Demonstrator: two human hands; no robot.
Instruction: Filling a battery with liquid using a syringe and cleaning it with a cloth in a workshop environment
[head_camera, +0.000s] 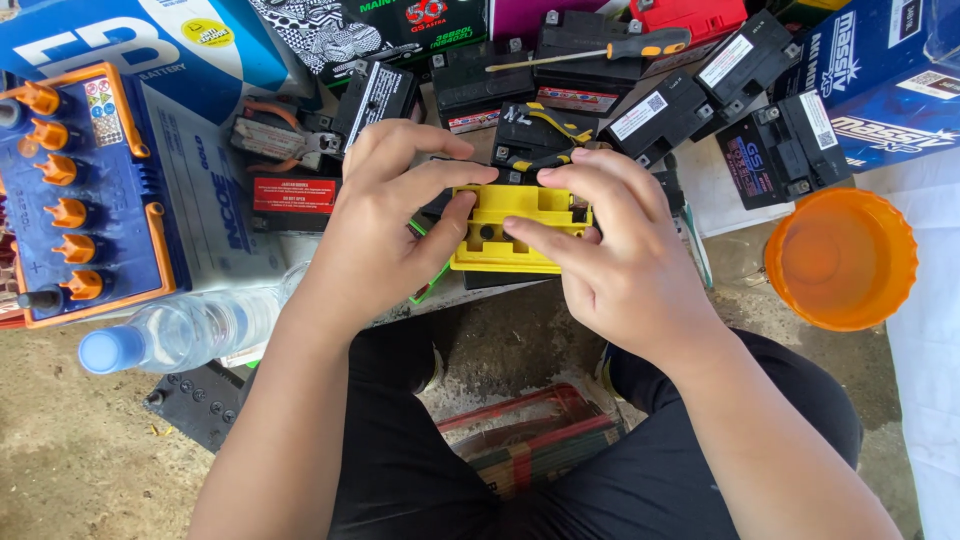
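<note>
Here, both hands (510, 240) on a yellow-topped battery (515, 228).

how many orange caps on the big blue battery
6 orange screw caps in a line down the top of the large blue battery. None looks hidden.
</note>
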